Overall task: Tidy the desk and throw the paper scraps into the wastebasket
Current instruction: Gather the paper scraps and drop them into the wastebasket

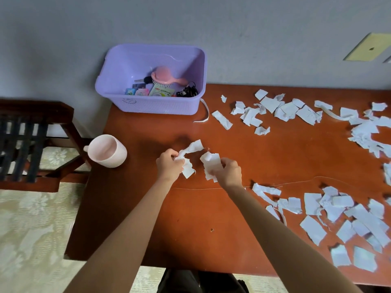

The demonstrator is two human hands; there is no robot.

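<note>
Near the middle of the frame, the person's left hand (169,163) gripped a crumpled bunch of white paper scraps (191,148), its fingers curled round it. The right hand (229,172) gripped a second bunch (211,163) in the same way. Both hands were low over the reddish-brown desk (169,218), close together but not touching. That suggested the pieces were being squeezed into handfuls, so that they could be carried in one go rather than one by one.

The small pink wastebasket (112,160) stood upright at the left edge of the desk, near the left hand and to the left of it in the frame. Its mouth faced upward, and no paper showed inside it from this angle. Standing so near, it probably left only a short carry for both handfuls.

Most of the job looked undone. Torn loose scraps (285,108) lay in a band across the upper right of the desk, and a wider spread (349,218) covered the lower right.

A purple basket (160,105) sat at the upper centre, against the wall. It held a pink hairbrush (167,78) and some small packets, apparently the sorted keepsakes. A dark wooden chair (31,134) stood off the desk at the left of the frame.
</note>
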